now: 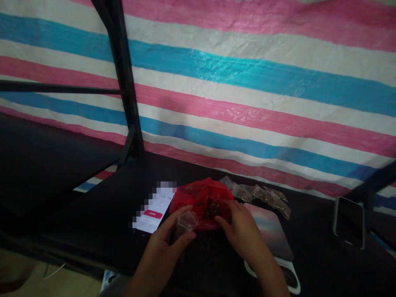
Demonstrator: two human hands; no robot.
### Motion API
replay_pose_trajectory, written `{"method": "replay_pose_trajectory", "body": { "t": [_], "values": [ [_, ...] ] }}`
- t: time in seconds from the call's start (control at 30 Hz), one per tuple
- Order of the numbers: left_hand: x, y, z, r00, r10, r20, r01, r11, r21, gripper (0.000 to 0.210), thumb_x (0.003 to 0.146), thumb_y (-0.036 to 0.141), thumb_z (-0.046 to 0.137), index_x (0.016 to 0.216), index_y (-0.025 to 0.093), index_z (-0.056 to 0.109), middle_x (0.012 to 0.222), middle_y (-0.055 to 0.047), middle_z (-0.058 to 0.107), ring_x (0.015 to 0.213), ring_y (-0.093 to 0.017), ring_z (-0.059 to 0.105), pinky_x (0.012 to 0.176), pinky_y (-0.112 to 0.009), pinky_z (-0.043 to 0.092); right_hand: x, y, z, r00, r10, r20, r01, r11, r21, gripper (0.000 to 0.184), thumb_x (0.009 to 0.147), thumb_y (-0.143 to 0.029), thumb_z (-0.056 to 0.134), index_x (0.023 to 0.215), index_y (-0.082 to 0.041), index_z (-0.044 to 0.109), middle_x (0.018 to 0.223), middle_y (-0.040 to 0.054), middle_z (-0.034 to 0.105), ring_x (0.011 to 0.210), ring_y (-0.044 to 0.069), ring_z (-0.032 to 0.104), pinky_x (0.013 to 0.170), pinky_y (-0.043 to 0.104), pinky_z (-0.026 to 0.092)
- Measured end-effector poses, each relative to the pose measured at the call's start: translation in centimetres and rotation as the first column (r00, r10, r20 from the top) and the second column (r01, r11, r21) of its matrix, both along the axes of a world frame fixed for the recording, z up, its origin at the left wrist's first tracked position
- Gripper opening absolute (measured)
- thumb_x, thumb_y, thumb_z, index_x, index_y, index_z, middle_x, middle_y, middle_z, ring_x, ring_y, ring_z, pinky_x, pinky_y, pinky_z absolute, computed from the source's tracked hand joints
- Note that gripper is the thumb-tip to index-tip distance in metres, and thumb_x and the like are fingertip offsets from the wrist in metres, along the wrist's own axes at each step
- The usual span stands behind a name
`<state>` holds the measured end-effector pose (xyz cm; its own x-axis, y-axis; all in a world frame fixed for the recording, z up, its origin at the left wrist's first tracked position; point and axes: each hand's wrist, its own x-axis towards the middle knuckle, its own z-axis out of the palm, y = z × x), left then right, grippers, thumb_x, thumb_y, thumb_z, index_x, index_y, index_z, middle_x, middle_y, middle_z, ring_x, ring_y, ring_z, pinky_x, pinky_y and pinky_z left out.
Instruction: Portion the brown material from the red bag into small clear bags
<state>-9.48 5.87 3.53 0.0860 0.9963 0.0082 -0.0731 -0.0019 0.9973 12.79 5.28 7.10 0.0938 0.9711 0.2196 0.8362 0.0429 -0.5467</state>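
My left hand [168,237] is closed around a small clear plastic bag [187,220], its mouth held upward and spread between thumb and fingers. Just beyond it sits a red plastic bag [192,196], lying open with dark brown bits [213,207] inside. My right hand [239,227] reaches over the right side of the red bag. Its thumb and index finger are apart beside the brown bits, and the other fingers are partly hidden.
Several filled clear packets [262,196] lie behind on the black table [216,268]. A kitchen scale [272,231] stands under my right forearm. A lit phone [156,208] lies left; another phone [349,222] is at right. Striped sheeting [247,103] and a black frame post [120,70] rise behind.
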Motion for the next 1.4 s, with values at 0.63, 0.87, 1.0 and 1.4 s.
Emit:
{"method": "replay_pose_trajectory", "body": {
  "t": [0.63,0.87,1.0,1.4],
  "values": [
    [2.6,0.4,-1.2,0.967,-0.01,-0.253,0.063,0.978,0.201,0.049,0.093,0.033,0.065,0.141,0.03,0.067,0.15,-0.008,0.068,0.142,-0.03,0.062,0.124,-0.054,0.046,-1.8,-1.7,2.8,0.939,0.18,-0.294,-0.165,0.983,0.076,0.036,0.09,-0.024,0.074,0.125,-0.034,0.075,0.131,0.0024,0.073,0.129,0.027,0.063,0.119,0.049,0.043],
    [3.2,0.4,-2.5,0.948,-0.029,-0.318,0.121,0.955,0.272,0.047,0.095,0.032,0.061,0.142,0.033,0.065,0.144,-0.007,0.071,0.14,-0.033,0.061,0.123,-0.062,0.044,-1.5,-2.7,3.8,0.932,0.268,-0.243,-0.269,0.963,0.03,0.047,0.092,-0.008,0.067,0.13,-0.035,0.076,0.131,0.002,0.067,0.121,0.02,0.066,0.111,0.036,0.05],
    [3.5,0.3,-3.0,0.952,-0.048,-0.303,0.14,0.947,0.29,0.049,0.095,0.03,0.061,0.144,0.036,0.064,0.144,-0.006,0.071,0.141,-0.033,0.061,0.125,-0.063,0.042,-1.8,-2.8,4.4,0.904,0.337,-0.262,-0.338,0.94,0.044,0.058,0.09,0.002,0.06,0.13,-0.036,0.076,0.133,0.0004,0.063,0.121,0.016,0.066,0.11,0.03,0.049],
    [3.0,-0.3,-1.6,0.974,-0.101,-0.204,0.149,0.961,0.235,0.047,0.093,0.027,0.063,0.139,0.029,0.067,0.145,-0.01,0.07,0.136,-0.029,0.066,0.12,-0.052,0.05,-2.6,-2.9,5.7,0.82,0.376,-0.431,-0.383,0.921,0.074,0.058,0.085,0.007,0.067,0.118,-0.039,0.081,0.125,-0.005,0.069,0.116,0.013,0.066,0.106,0.026,0.049]
  ]
}}
